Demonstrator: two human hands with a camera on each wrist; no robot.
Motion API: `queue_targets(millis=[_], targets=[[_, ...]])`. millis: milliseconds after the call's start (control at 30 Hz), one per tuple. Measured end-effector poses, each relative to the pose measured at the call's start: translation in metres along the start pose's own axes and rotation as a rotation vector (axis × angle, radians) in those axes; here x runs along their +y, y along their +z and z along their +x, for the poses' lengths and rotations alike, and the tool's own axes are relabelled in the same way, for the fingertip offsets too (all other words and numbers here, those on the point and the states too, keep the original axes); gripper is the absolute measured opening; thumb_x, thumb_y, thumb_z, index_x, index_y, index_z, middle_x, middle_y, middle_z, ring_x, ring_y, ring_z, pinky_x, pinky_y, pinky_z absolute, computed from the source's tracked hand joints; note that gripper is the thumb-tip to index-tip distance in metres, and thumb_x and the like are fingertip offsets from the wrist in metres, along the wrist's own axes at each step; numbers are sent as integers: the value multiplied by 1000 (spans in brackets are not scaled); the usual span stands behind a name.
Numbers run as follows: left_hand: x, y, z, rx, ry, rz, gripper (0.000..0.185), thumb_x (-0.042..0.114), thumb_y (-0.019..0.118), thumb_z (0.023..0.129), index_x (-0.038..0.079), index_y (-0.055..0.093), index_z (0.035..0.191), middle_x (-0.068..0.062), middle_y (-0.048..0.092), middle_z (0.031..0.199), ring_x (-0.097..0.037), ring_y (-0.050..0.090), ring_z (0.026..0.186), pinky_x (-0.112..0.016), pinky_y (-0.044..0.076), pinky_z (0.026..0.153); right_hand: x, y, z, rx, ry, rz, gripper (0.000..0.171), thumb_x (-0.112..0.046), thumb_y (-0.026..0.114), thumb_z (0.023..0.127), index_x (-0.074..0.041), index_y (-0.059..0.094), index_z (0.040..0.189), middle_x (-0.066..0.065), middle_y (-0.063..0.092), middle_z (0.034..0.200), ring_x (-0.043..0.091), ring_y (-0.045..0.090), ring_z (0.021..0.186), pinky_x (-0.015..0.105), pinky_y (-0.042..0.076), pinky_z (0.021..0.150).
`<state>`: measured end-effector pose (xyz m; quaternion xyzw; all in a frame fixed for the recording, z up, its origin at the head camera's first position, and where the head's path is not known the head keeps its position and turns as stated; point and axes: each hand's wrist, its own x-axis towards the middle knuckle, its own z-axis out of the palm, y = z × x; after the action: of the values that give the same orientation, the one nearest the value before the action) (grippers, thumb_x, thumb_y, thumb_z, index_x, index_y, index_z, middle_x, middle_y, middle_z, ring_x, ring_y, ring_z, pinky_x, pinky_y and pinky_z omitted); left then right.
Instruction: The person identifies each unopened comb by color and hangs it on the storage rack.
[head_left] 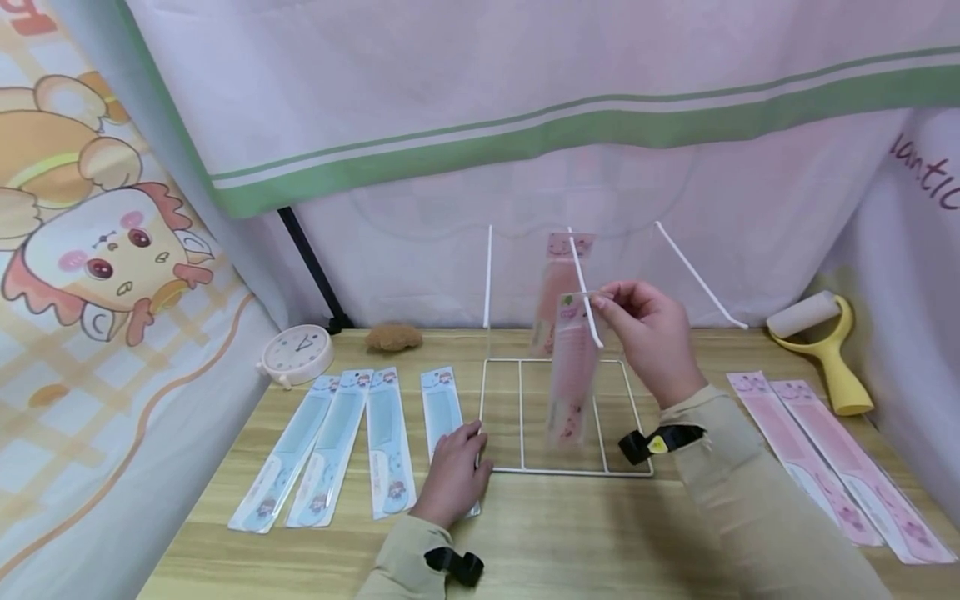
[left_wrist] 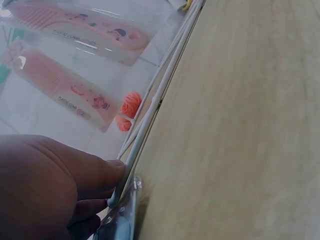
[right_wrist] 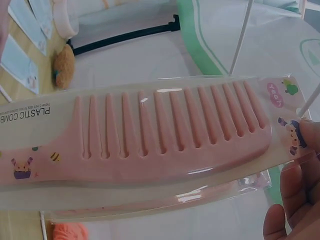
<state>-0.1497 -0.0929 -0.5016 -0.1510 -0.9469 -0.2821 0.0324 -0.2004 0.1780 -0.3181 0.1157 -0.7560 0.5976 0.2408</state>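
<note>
A white wire rack (head_left: 641, 415) stands on the wooden table, its upright prongs leaning toward me. My right hand (head_left: 597, 302) pinches the top of a packaged pink comb (head_left: 572, 379) at the middle prong (head_left: 576, 258), and the comb hangs down over the rack's base. Close up, the pink comb (right_wrist: 165, 135) lies in its clear sleeve, gripped at the header end by my fingers (right_wrist: 300, 150). A second pink comb (head_left: 558, 275) hangs on the same prong behind it. My left hand (head_left: 457, 467) rests on the base's front left corner, its fingertips (left_wrist: 116, 169) against the wire (left_wrist: 150, 112).
Several blue packaged combs (head_left: 390, 437) lie left of the rack, one partly under my left hand. Two pink ones (head_left: 817, 458) lie at the right. A small clock (head_left: 296, 354), a brown plush (head_left: 393, 336) and a yellow lint roller (head_left: 825, 337) sit along the back. Fabric walls enclose the table.
</note>
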Motion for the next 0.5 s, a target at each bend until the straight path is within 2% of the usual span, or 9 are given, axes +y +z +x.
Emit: queue_targets(millis=[500], targets=[[2, -1, 1, -2, -17, -11, 40, 14, 67, 95, -5, 62, 129, -19, 49, 146, -40, 44, 136, -57, 27, 117, 4, 3, 23, -4, 19, -99, 24, -20, 73, 93, 3, 69, 98, -5, 65, 82, 7, 55, 75, 16, 46, 62]])
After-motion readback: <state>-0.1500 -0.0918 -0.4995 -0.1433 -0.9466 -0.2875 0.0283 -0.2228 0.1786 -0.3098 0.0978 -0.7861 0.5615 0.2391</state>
